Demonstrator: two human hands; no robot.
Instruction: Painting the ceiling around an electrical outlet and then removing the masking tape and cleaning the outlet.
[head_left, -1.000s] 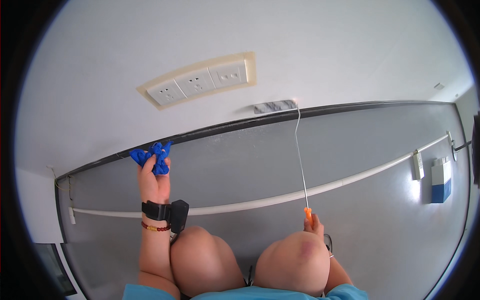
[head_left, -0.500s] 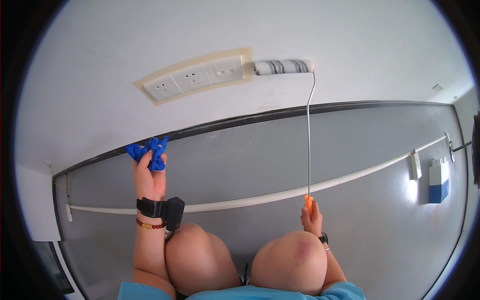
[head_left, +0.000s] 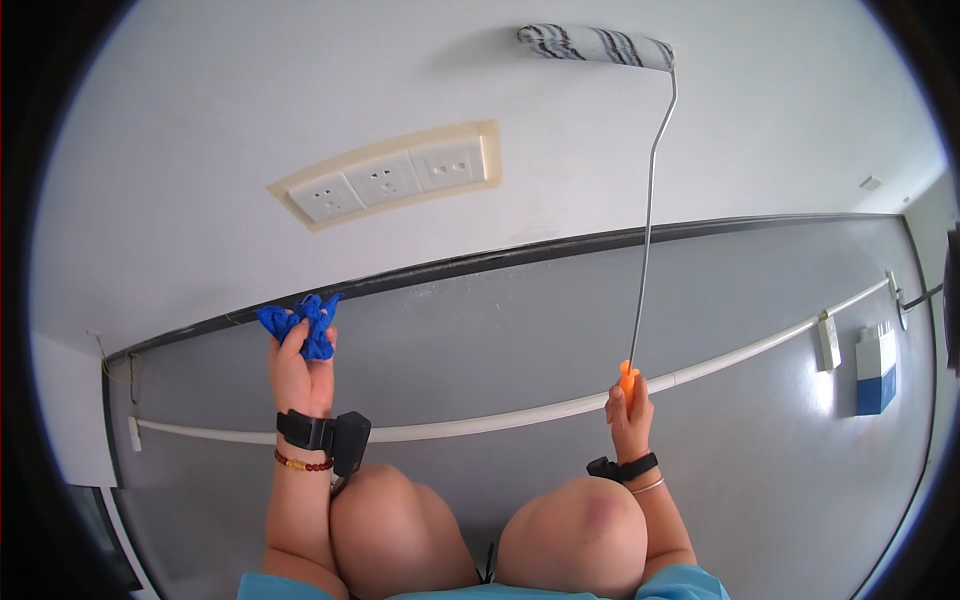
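A paint roller (head_left: 598, 45) with a white sleeve striped in dark grey lies across the white wall (head_left: 300, 90), up and to the right of the sockets. Its long bent metal rod runs down to an orange handle, which my right hand (head_left: 628, 418) grips. Raised at the left, my left hand (head_left: 300, 370) pinches a crumpled blue cloth (head_left: 312, 328) between thumb and fingers, close to the dark skirting. Whether the sleeve presses on the wall or sits just off it, I cannot tell.
Tan masking tape (head_left: 492, 150) frames a row of white wall sockets (head_left: 385, 180). Dark skirting (head_left: 480, 262) borders the grey floor (head_left: 480, 350). A white cable cover (head_left: 500, 418) crosses that floor. A blue-and-white box (head_left: 876, 375) stands at the right, beside a power strip (head_left: 829, 342).
My right hand has pushed the roller up the wall, from beside the sockets to well above them and slightly right. The left hand still has the blue cloth, nearly in place.
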